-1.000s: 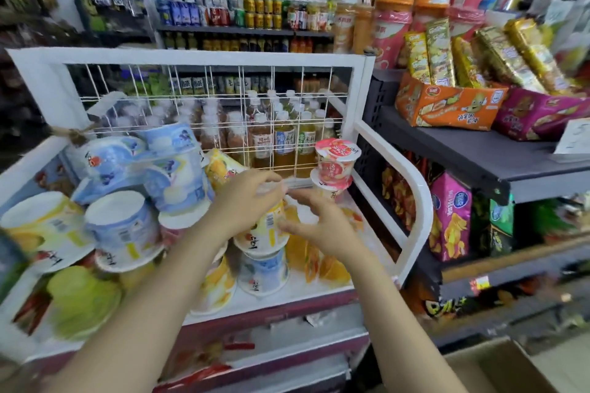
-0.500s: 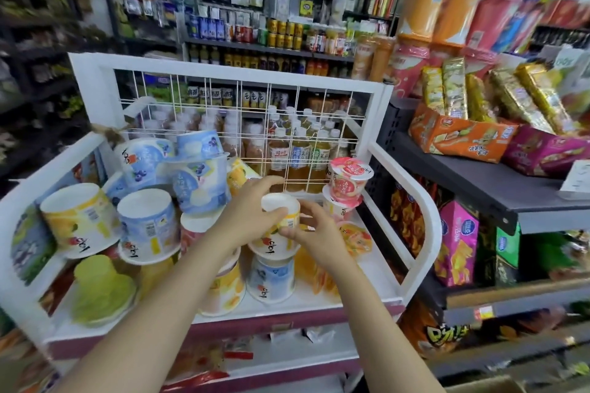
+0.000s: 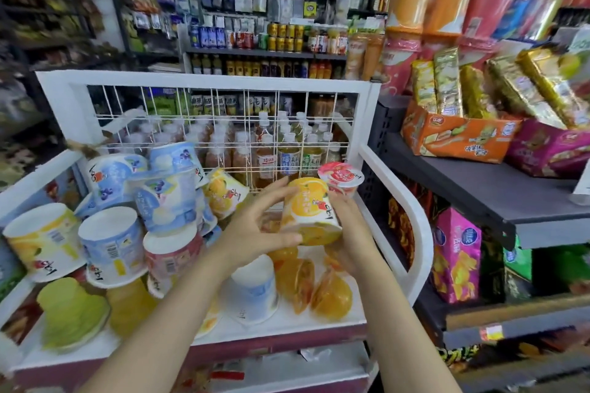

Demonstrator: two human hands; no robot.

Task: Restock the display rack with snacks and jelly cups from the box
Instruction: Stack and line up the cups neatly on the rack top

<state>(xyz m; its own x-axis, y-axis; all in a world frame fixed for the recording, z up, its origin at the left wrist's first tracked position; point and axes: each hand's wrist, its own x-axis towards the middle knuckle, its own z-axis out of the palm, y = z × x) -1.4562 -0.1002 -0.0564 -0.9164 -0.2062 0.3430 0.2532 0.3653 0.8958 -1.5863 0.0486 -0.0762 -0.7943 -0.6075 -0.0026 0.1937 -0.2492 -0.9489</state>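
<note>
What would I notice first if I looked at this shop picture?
First, the two hands in the middle: the left hand and right hand hold an orange jelly cup sideways over the white rack. Next, the jumble of blue and yellow cups piled at the rack's left. A red-lidded cup stands just behind the hands.

Display rack (image 3: 396, 169): white painted frame, smooth, semi-gloss; back is thin white wire grid (image 3: 223, 124). Orange jelly cup (image 3: 311, 210) in the hands: glossy plastic w/ printed wrap. Red-lidded cup (image 3: 341, 176): shiny foil-like lid. Snack packs (image 3: 447, 83): shiny crinkled gold film. Orange box (image 3: 456, 137): printed cardboard, slight sheen. Side shelf (image 3: 479, 198): matt dark grey.
</note>
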